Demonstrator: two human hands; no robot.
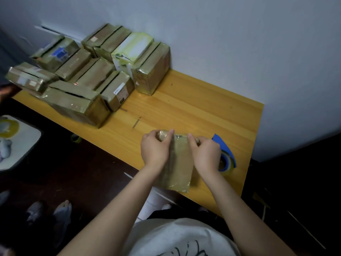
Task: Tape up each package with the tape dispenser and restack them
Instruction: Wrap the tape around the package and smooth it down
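Head view, nearest first: at 6 o'clock a white shirt (177, 237) with dark line print fills the bottom edge, and two bare forearms reach up from it to the table (203, 108), a smooth slab of yellow-orange wood with straight grain and a square corner at 3 o'clock.

The package (180, 169) lies flat near the table's near edge, just right of frame centre. It is a slim brown cardboard oblong, glossy and wrinkled under clear tape. The left hand (154, 147) grips its far left corner, fingers curled over the top edge. The right hand (205, 153) grips the far right corner, fingers curled round the edge. Both hands are clamped on the package.

Touching the right hand at its 3 o'clock, the dispenser (226, 156) lies on the table: blue plastic, with a pointed flat plate and a round roll of clear tape.

On the dark floor at 8 o'clock sit grey shoes (62, 212), blurred. At 9 o'clock a white stool (24, 145) with rounded corners carries a yellowish tape roll (9, 127).

At 11 o'clock, on the table's far left end, a pile (83, 74) of shiny taped brown boxes stands packed together, some with dark open seams. Among them is a white box (132, 47) tinged green. Behind them rises a plain pale wall (239, 34).
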